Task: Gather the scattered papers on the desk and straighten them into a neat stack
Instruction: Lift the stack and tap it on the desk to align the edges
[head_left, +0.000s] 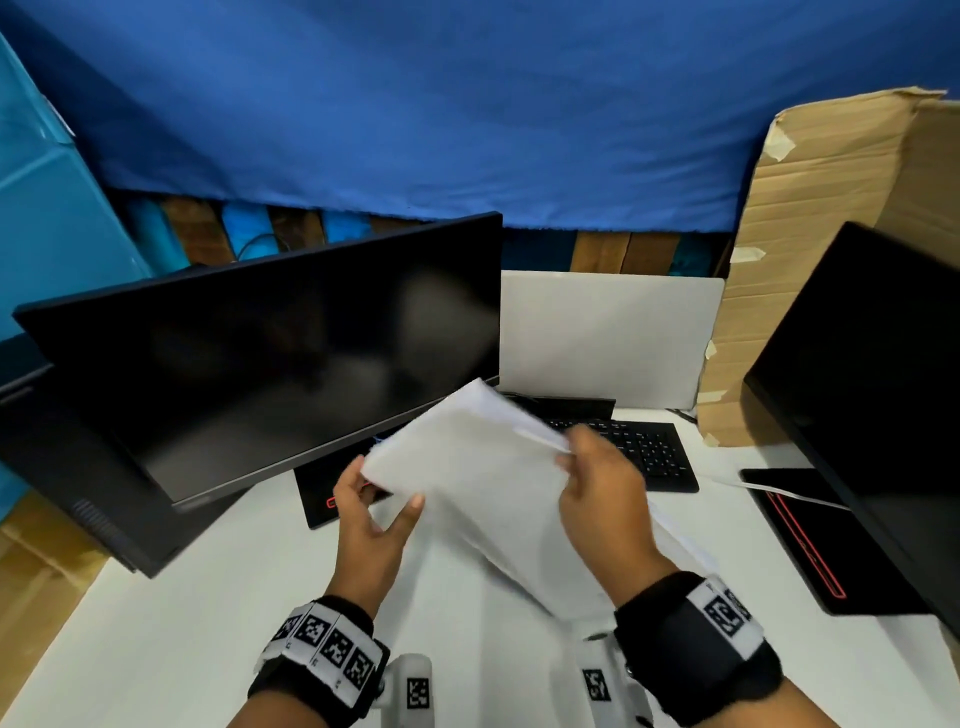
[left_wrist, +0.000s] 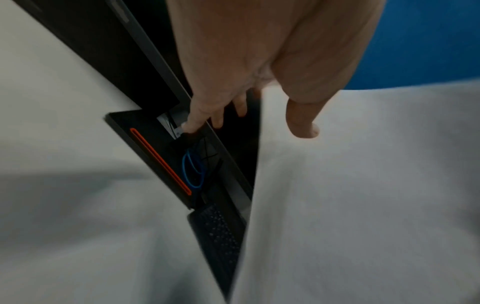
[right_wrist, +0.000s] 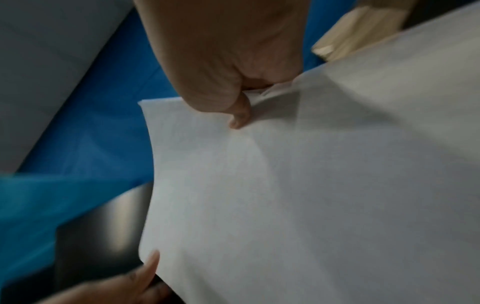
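Bundle of white paper sheets (head_left: 483, 467) held up off the white desk (head_left: 171, 623), tilted, blurry from motion, sheets not lined up yet, a few edges sticking out near the top right. Left hand (head_left: 371, 519) gripping the lower left edge: thumb (left_wrist: 302, 121) lying on the front face, fingers (left_wrist: 205, 115) tucked behind. Right hand (head_left: 602, 493) clamped on the upper right edge, thumb (right_wrist: 240, 115) pressed onto the sheet face with paper crumpled a bit right at the pinch, rest of the fingers hidden behind. Black wrist straps with white coded tags (head_left: 332, 654) on both arms.

Behind the bundle, large black monitor (head_left: 270, 353) tilted on the left, screen dark. Black stand base with an orange-red stripe (left_wrist: 161, 162) just under it, a loop of blue cable (left_wrist: 193, 170) sitting on that base. Black keyboard (head_left: 644, 452) partly covered by the right hand and the papers. White panel (head_left: 608, 338) standing at the back of the desk. Second black monitor (head_left: 878, 374) on the right edge, its own flat base with a red stripe (head_left: 810, 551) and a white cable (head_left: 779, 491) running across. Brown cardboard sheet with tape bits (head_left: 831, 218) leaning behind that, blue cloth (head_left: 415, 104) hanging over the whole back wall.
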